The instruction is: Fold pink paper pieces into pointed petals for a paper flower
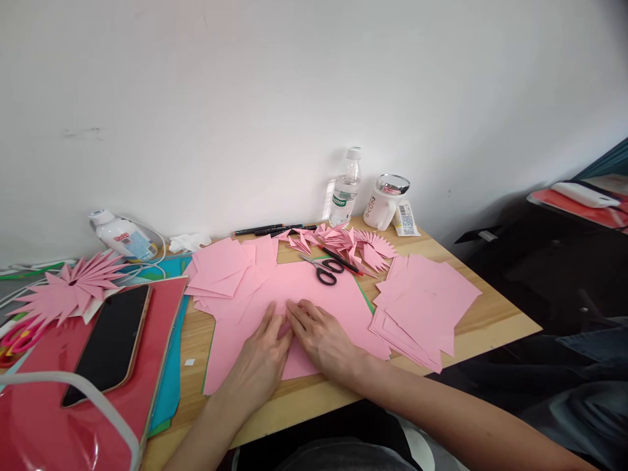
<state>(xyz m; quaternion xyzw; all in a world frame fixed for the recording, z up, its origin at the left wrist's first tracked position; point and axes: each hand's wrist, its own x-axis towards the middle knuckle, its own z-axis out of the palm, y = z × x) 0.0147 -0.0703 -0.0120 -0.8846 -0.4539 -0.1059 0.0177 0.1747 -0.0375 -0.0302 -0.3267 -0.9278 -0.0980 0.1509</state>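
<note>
My left hand point(267, 343) and my right hand point(316, 333) meet near the middle of a large pink paper sheet point(235, 360) on the wooden table. Their fingers are bent and pressed together at the tips on pink paper, which blends into the sheet beneath, so its outline is hard to make out. Just beyond my right hand lie black-handled scissors point(326, 271), on the far part of the sheet. Loose pink paper pieces point(223, 268) are stacked to the left, and another pile of cut pink pieces point(424, 301) spreads out on the right.
Folded pink paper pieces point(375, 245) and black pens point(265, 229) lie along the wall. A water bottle point(345, 190) and a white mug point(385, 204) stand behind them. At left are a phone point(110, 343), a red folder point(157, 314), a pink paper pinwheel shape point(73, 284) and a tipped white bottle point(122, 235).
</note>
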